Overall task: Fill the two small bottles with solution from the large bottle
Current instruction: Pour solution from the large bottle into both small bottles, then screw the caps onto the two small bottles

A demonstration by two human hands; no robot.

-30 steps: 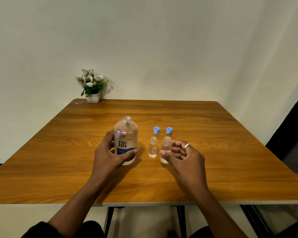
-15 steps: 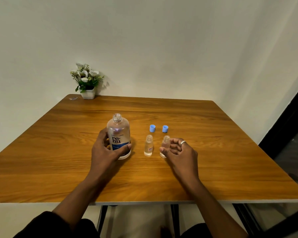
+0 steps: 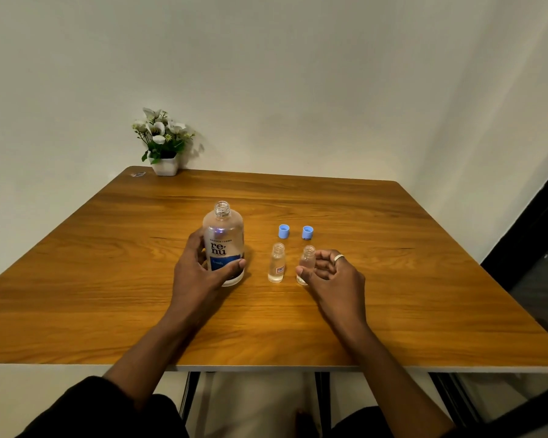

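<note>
A person seated at a wooden counter (image 3: 108, 279) grips the large bottle (image 3: 223, 241) with the left hand (image 3: 200, 273), fingers wrapped around its far side and thumb pressed across the blue label on the near side. The bottle stands upright on the counter, uncapped, near the middle and slightly left. To its right stand two small bottles, both upright and open at the neck: the left small bottle (image 3: 277, 263) stands free, with a little clear liquid visible at its base, while the right small bottle (image 3: 307, 262) sits between the thumb and curled fingers of the right hand (image 3: 332, 276), which cups it loosely; whether the fingers actually press the glass cannot be told. A ring (image 3: 338, 258) shows on one finger of that hand. Just beyond the small bottles, two blue caps (image 3: 283, 231) lie side by side on the counter, apart from each other. At the far left corner, against the pale wall (image 3: 298, 74), a white pot of white flowers (image 3: 162, 143) stands
</note>
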